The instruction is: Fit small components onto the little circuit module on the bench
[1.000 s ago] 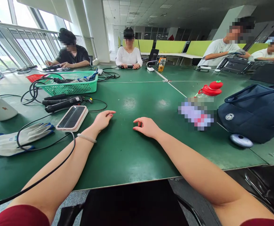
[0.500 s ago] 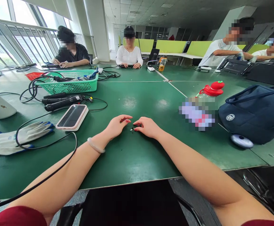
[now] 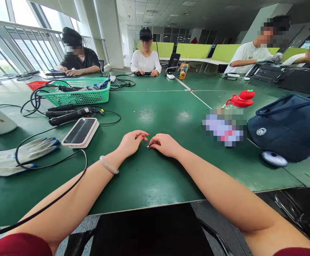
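My left hand [image 3: 131, 143], with a pale bangle on its wrist, rests on the green table left of centre. Its fingers are loosely bent and the thumb stays a little apart from them, with nothing seen between. Just across a narrow gap, my right hand [image 3: 166, 145] lies palm down, thumb and forefinger pinched together. At these fingertips is a tiny black and white piece [image 3: 148, 147], close to the tabletop; its kind is too small to make out. The curled fingers of my right hand hide part of it.
Left lie a phone [image 3: 80, 132], a work glove [image 3: 24, 154], black handheld devices [image 3: 69, 115], a looping cable [image 3: 85, 160] and a green basket [image 3: 91, 96]. Right are a red-lidded bottle [image 3: 240, 99] and a navy bag [image 3: 288, 128]. Several people sit or stand around the table [image 3: 149, 185].
My right thumb and forefinger have closed in on the tiny piece, which has shifted slightly. My left hand has barely moved. The co-worker at the right has shifted their arms.
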Tool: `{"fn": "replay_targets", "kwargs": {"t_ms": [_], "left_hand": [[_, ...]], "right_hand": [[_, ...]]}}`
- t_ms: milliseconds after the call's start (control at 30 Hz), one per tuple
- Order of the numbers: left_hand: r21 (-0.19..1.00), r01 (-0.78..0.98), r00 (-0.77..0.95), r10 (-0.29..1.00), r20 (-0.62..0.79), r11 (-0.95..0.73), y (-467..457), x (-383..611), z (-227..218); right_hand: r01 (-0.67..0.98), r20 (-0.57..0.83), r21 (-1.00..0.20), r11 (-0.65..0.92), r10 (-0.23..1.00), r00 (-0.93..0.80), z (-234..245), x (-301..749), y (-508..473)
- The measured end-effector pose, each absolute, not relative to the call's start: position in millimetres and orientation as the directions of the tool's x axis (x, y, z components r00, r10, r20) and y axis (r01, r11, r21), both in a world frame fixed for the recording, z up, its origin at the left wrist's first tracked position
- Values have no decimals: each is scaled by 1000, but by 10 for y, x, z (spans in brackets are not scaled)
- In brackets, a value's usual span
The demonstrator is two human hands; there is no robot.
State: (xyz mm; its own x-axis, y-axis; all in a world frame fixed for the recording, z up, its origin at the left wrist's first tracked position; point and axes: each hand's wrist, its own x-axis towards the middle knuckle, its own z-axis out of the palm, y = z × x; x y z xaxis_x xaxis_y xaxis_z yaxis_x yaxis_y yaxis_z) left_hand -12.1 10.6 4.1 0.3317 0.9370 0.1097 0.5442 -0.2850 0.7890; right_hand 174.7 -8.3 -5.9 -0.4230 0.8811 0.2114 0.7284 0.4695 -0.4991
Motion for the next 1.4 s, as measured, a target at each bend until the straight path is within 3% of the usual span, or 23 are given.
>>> {"fn": "replay_targets", "kwargs": {"t_ms": [100,233,333,433,567,733,933,1167,1400], "left_hand": [[790,544,325,939,113,-283,91,-119,36],[852,441,375,920,112,-283,84,-104,-5],[905,344,415,905,94,-251,84,-84,-39],[935,284,413,907,81,-213,62,-61,-24],[857,396,407,899,160,-332,4,-45,59],[736,525,407,885,225,-428,-44,-39,133],[665,593,405,882,240,-454,-64,-25,162],[610,615,435,860,266,-500,-69,-45,172],[640,553,463,835,297,-534,-75,-61,182]], "right_hand": [[652,189,-660,374,922,-337,-50,1773,-78],[317,18,-944,95,971,-239,-62,1809,-46],[108,-24,-994,1,973,-228,-49,1795,-47],[38,-18,-999,-10,978,-206,-26,1754,-74],[-4,10,-1000,10,991,-135,-24,1702,-98],[24,31,-999,34,996,-88,-50,1681,-97],[208,122,-968,136,989,-80,-42,1676,-109],[489,250,-831,266,963,-101,22,1673,-173],[544,302,-766,343,939,-167,29,1670,-187]]}}
